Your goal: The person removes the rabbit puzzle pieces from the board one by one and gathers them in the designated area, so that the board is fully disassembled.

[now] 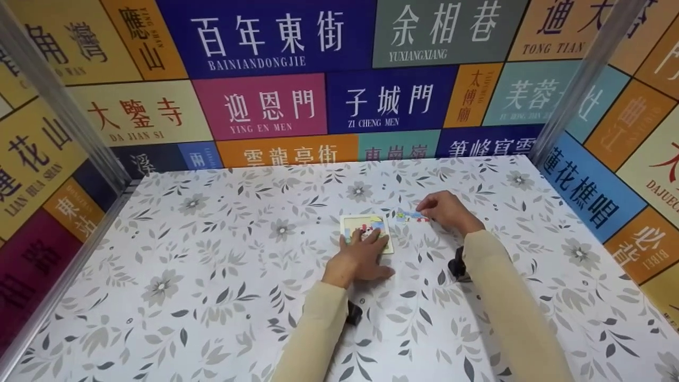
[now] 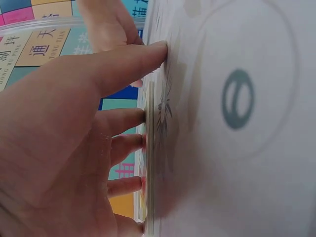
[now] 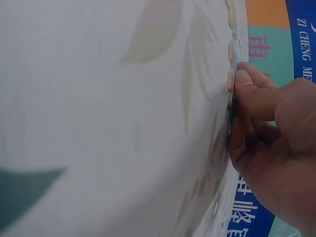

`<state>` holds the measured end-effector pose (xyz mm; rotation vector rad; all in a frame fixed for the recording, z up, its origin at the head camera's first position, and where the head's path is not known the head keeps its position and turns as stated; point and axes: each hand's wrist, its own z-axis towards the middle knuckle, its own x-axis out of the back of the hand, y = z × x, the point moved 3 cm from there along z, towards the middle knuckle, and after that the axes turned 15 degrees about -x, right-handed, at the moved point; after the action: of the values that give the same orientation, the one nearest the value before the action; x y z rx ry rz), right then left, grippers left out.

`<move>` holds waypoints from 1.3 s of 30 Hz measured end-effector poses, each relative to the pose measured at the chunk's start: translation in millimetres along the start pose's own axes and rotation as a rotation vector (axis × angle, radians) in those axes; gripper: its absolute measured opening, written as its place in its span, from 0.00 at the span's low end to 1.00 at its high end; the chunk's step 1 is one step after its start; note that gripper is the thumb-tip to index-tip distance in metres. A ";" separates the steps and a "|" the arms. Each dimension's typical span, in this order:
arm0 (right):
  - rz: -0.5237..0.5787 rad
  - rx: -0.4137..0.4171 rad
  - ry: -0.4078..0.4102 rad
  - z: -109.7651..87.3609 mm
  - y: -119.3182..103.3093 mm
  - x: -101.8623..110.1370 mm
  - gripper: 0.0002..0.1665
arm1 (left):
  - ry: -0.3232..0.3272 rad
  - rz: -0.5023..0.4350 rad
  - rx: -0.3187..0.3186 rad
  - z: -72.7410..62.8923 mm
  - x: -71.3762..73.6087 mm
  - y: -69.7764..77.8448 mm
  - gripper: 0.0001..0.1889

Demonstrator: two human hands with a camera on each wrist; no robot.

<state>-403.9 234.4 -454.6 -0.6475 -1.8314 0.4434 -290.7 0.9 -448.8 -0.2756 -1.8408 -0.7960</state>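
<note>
A small square puzzle board (image 1: 390, 245) with a pale rim and a coloured cartoon picture lies on the table. My left hand (image 1: 359, 260) rests on it with fingers spread, the fingertips pressing its top face. Seen edge-on in the left wrist view, the board (image 2: 151, 163) is thin and layered, and the left thumb touches the tabletop beside it. Just right of the board lie colourful jigsaw puzzle pieces (image 1: 411, 216). My right hand (image 1: 448, 212) pinches a puzzle piece (image 3: 231, 74) at their right end between thumb and fingers, close over the table. The fingers partly cover that piece.
A white cloth with grey flowers and leaves covers the table (image 1: 223, 297). Behind it stands a wall (image 1: 260, 106) of coloured panels with Chinese lettering. Clear upright strips (image 1: 581, 85) mark the corners. A black wrist strap (image 1: 457, 263) sits on the right sleeve.
</note>
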 end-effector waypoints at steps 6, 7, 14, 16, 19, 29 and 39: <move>0.014 0.019 0.010 -4.8 -6.0 0.0 0.13 | 0.011 0.004 -0.013 -1.4 -1.3 0.5 0.42; 0.012 0.033 0.015 -6.2 -8.5 -0.7 0.13 | 0.013 0.003 -0.014 -1.9 -1.5 0.6 0.42; 0.032 0.109 0.036 -10.7 -31.2 -13.4 0.13 | 0.021 -0.028 -0.035 -4.2 0.2 -0.2 0.41; 0.032 0.142 0.039 -10.6 -38.5 -18.3 0.13 | 0.024 -0.025 -0.034 -5.5 2.7 -1.2 0.40; 0.023 0.190 0.036 -10.6 -49.9 -25.4 0.12 | 0.028 -0.011 -0.027 -7.8 7.2 -3.6 0.39; -0.037 0.271 -0.044 -11.7 -69.4 -48.0 0.10 | -0.003 -0.056 -0.050 -13.3 7.9 -10.9 0.36; -0.065 0.275 -0.101 -6.8 -67.3 -58.0 0.10 | -0.013 -0.069 -0.055 -12.6 5.2 -14.7 0.35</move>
<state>-397.0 145.6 -455.7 -0.3827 -1.8373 0.6805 -291.3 -19.1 -447.2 -0.2545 -1.8502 -0.8956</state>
